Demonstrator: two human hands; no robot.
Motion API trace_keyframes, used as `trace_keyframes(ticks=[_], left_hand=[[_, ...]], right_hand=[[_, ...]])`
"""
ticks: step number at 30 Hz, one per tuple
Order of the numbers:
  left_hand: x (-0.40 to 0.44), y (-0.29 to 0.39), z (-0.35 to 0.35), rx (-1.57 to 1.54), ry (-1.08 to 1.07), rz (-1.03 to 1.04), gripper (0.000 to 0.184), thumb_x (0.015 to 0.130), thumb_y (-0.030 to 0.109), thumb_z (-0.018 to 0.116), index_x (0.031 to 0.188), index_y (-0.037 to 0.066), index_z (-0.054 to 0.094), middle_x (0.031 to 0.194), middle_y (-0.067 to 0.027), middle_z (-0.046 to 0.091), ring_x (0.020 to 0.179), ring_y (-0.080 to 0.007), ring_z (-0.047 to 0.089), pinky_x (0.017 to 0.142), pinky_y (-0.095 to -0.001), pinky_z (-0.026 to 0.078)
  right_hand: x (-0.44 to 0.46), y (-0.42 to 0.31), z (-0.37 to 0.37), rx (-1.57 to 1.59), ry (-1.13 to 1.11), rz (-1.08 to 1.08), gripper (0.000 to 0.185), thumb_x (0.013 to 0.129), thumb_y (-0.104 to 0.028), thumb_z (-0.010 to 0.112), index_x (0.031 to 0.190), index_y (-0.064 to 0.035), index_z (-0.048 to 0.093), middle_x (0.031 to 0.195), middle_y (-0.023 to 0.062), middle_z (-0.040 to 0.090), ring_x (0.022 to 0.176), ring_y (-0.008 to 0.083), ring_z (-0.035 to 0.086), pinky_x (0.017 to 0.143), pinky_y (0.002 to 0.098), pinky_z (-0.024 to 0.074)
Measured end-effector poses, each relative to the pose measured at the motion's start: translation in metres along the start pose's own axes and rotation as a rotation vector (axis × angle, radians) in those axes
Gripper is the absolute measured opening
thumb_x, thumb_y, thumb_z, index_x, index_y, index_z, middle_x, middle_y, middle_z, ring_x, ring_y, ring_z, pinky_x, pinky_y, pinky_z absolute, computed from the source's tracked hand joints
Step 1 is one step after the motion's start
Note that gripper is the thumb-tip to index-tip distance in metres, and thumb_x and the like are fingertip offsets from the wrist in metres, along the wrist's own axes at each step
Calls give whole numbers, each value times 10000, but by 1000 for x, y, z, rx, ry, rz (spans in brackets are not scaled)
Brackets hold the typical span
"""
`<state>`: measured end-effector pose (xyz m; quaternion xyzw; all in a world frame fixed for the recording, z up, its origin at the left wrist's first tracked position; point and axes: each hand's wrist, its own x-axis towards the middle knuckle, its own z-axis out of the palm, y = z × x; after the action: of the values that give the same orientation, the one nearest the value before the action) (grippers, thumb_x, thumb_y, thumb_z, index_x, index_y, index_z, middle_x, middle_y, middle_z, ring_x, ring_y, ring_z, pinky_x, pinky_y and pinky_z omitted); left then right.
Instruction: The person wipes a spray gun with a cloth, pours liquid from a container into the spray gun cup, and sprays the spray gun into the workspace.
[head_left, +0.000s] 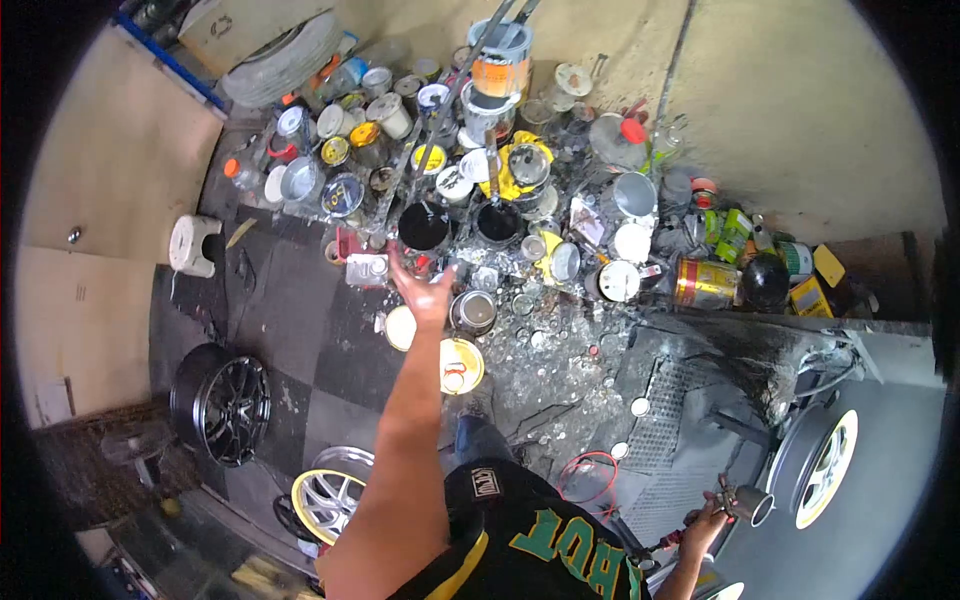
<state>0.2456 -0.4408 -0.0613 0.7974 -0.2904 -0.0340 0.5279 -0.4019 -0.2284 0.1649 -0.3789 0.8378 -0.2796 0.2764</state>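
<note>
My left hand (424,296) reaches forward with its fingers spread and nothing in it, just short of a black-filled can (424,228) and left of a grey open tin (473,312). At the lower right my right hand (706,528) is closed around a spray gun with a metal cup (752,506). A second can with dark contents (498,222) stands beside the first. Two round lids, one yellow-rimmed (462,366), lie near my left forearm.
Many paint tins and jars crowd the bench along the wall, with a large blue-topped can (500,58) at the back. A black wheel (236,410) stands at left, a yellow-rimmed wheel (828,470) at right. A red hose (590,478) loops near my body.
</note>
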Motion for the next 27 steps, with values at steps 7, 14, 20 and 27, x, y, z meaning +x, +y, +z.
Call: trace_keyframes(ticks=[7, 14, 20, 27], left_hand=[[61, 49, 22, 127, -61, -96, 1116, 569, 211, 897, 1458, 22, 249, 1409, -277, 398, 1303, -443, 383, 1106, -488, 322], [42, 62, -5, 37, -30, -118, 990, 588, 181, 862, 1412, 5, 343, 1304, -218, 497, 1239, -369, 474, 1077, -434, 369], [13, 139, -59, 168, -119, 164, 937, 602, 151, 867, 1385, 14, 371, 1316, -226, 497, 1223, -363, 500, 1062, -426, 388], [-33, 253, -40, -1, -274, 212, 920, 587, 108, 872, 1358, -7, 384, 1221, -194, 553, 1153, -290, 539, 1034, -387, 411]], right_hand=[[-26, -63, 36, 28, 123, -66, 203, 998, -108, 435, 1148, -25, 542, 819, 60, 586, 539, 100, 490, 465, 269, 394], [34, 41, -3, 28, 222, -69, 67, 962, -114, 496, 1007, -80, 459, 675, -18, 407, 504, 79, 409, 431, 257, 355], [109, 75, 17, 86, 168, 181, 85, 971, -109, 436, 932, -37, 462, 805, 23, 458, 582, 106, 421, 477, 283, 361], [166, 76, 66, 287, -187, 112, 267, 1010, -156, 438, 1251, -41, 423, 1141, 124, 554, 851, 180, 565, 609, 333, 494]])
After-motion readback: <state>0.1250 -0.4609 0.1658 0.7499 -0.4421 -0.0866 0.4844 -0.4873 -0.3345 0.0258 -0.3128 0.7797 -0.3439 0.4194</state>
